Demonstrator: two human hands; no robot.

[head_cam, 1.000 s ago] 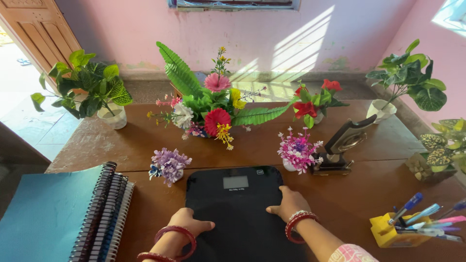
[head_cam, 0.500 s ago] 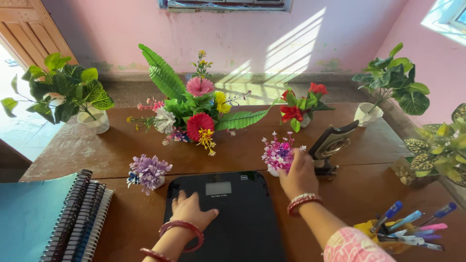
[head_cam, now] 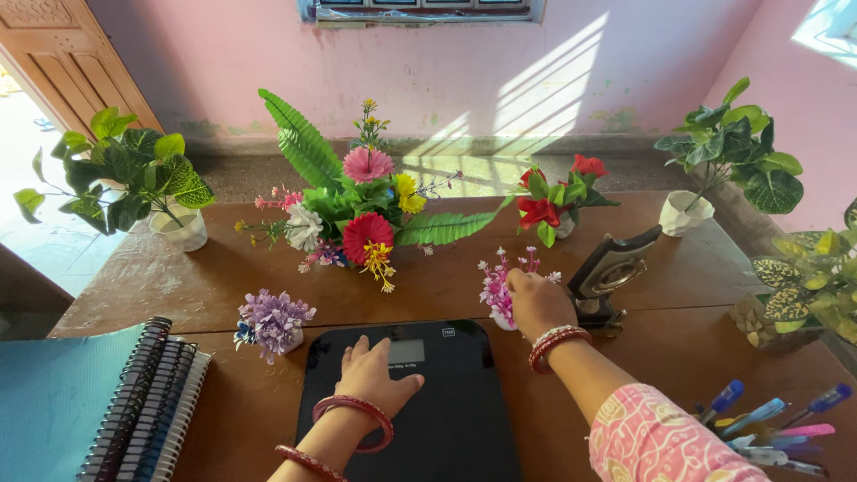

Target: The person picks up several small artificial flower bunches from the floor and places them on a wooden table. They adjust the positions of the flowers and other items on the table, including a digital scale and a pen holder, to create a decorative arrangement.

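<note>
Near the table's front edge, the left hand lies flat and open on the black scale. Just beyond the scale's right corner, the right hand closes around the pink flower pot, beside the trophy.

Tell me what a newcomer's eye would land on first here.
The big bouquet of pink, red and yellow flowers with fern leaves, at the middle back of the brown table. Then the black scale under the left hand, and the right hand on the small pink flower pot.
</note>
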